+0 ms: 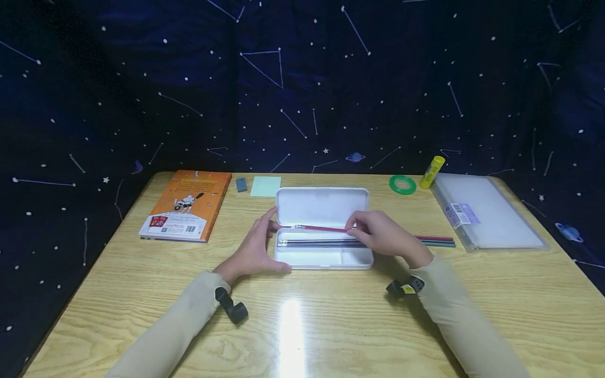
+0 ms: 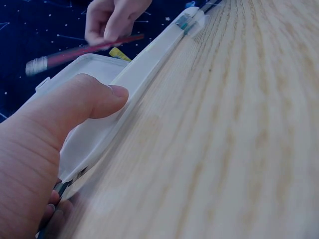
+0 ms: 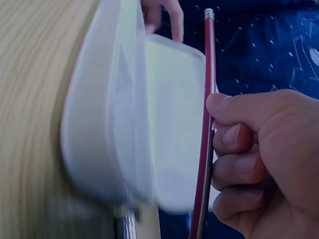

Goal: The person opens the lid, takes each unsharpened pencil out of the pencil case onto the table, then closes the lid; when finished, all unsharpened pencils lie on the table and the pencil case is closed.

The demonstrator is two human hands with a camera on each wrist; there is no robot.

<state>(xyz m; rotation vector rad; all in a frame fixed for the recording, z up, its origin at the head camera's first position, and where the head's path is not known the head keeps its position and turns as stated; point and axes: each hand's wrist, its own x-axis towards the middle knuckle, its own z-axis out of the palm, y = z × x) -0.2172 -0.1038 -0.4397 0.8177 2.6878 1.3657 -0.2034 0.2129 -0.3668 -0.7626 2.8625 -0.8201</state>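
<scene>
Your table [image 1: 359, 325] is pale, grained wood with a bright streak of glare near the front, and a dark blue star-patterned cloth [image 1: 302, 105] rises behind its back edge. Near the middle sits the white pencil case [image 1: 307, 258], its lid up at the back. Your left hand [image 1: 255, 247] is spread wide across its left end and holds it – thumb over the front edge. Your right hand [image 1: 380, 231] pinches a red pencil [image 1: 323, 228] above the case, metal-banded end to the left. Dark pencils [image 1: 321, 243] lie in the long slot below it, and more pencil ends [image 1: 437, 242] show past your right wrist.

The book [image 1: 210, 194] sits toward the left edge, the plastic folder [image 1: 491, 215] toward the right. Along the back edge you have a small blue block [image 1: 241, 185], a paper square [image 1: 266, 186] just beside the lid, green tape [image 1: 403, 192] and a yellow glue stick [image 1: 432, 172] near the folder. Your widest stretch of wood runs in front of the case, between your forearms – a narrower strip separates your left hand from the book
</scene>
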